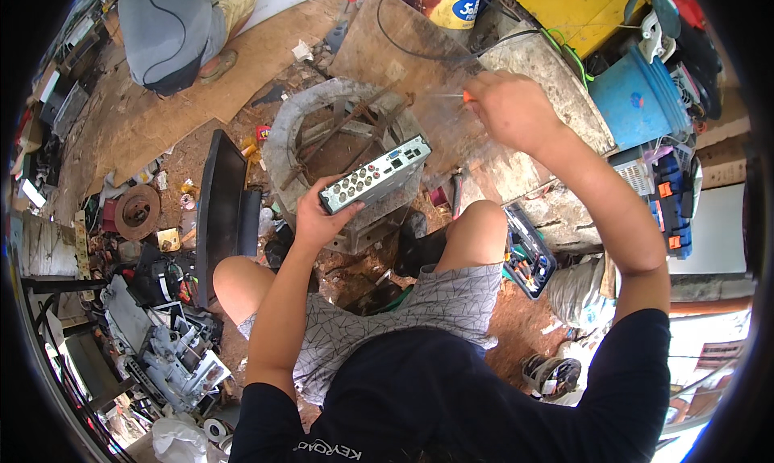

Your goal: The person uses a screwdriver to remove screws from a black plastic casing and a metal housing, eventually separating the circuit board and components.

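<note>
My left hand (321, 219) is closed around the near left end of a video recorder box (377, 174). The box is tilted, and its silver back panel with rows of round sockets and several ports faces up toward me. My right hand (513, 110) is raised to the upper right of the box, wrapped round a screwdriver (468, 97). A bit of its orange handle shows, and the thin shaft points left, apart from the box. Beneath the box stands a round grey metal frame (289, 132) with rusty bars across its opening.
A flat monitor (219, 213) stands left of my knees, near a heap of metal scrap (173, 354). To the right are a tool case (528, 253), a blue bucket (641, 100) and a yellow case (564, 8). Another person (173, 32) crouches at the upper left.
</note>
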Motion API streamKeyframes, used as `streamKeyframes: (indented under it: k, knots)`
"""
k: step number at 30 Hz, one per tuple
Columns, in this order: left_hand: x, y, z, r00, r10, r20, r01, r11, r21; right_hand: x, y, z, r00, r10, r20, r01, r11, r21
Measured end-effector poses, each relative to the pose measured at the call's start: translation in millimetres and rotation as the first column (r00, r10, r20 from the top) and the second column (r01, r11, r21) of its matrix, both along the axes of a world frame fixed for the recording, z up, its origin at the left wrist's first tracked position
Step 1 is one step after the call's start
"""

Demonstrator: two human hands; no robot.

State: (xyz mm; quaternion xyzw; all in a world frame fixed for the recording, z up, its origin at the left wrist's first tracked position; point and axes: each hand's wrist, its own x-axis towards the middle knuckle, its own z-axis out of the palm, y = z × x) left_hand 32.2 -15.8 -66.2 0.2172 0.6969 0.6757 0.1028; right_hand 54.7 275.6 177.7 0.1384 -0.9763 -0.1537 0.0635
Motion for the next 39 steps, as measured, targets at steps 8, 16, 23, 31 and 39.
streamKeyframes:
  k: [8, 16, 23, 31, 39]
  knots:
    - [1, 2, -5, 0.999, 0.031, -0.045, -0.027, 0.997, 0.072, 11, -6, -81, 0.970, -0.215, 0.112, 0.239, 0.758, -0.607]
    - [4, -6, 8, 0.994, 0.055, -0.092, -0.057, 0.998, -0.020, 10, -25, -100, 0.948, -0.248, 0.198, 0.317, 0.797, -0.514]
    - [3, -7, 11, 0.996, 0.050, -0.080, -0.052, 0.999, -0.018, 5, -24, -104, 0.960, -0.223, 0.167, 0.276, 0.844, -0.460]
    - [4, -9, 18, 0.998, 0.023, -0.059, -0.028, 0.995, -0.096, 5, -23, -104, 0.984, -0.135, 0.120, 0.178, 0.837, -0.517]
    - [7, -12, 19, 0.998, 0.031, -0.059, -0.034, 0.998, -0.057, 2, -31, -100, 0.960, -0.226, 0.167, 0.271, 0.901, -0.338]
